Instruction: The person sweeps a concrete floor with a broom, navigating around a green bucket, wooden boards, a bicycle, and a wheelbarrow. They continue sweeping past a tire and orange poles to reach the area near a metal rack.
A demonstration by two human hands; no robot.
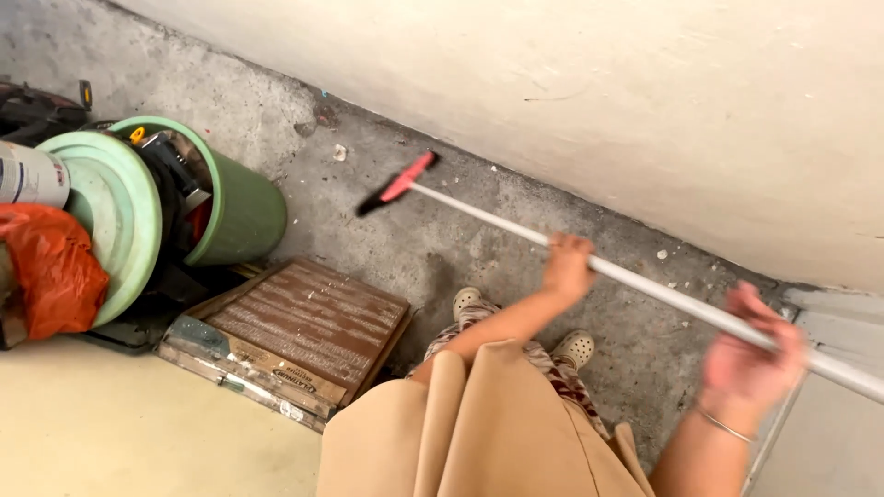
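Note:
I hold a push broom with a long white handle [663,293] and a red and black head [398,184]. My left hand [566,267] grips the handle partway down. My right hand [750,354], blurred and wearing a thin bracelet, grips it higher up near the right side. The broom head rests on the grey concrete floor [405,244] close to the foot of the cream wall [599,92]. My feet in pale perforated clogs [575,348] stand below the handle.
A green bucket [235,198] stuffed with tools and a pale green lid [115,207] stand at the left, beside an orange bag [51,267] and a spray can [32,173]. Stacked brown tiles [304,327] lie on the floor. Small debris dots the floor by the wall.

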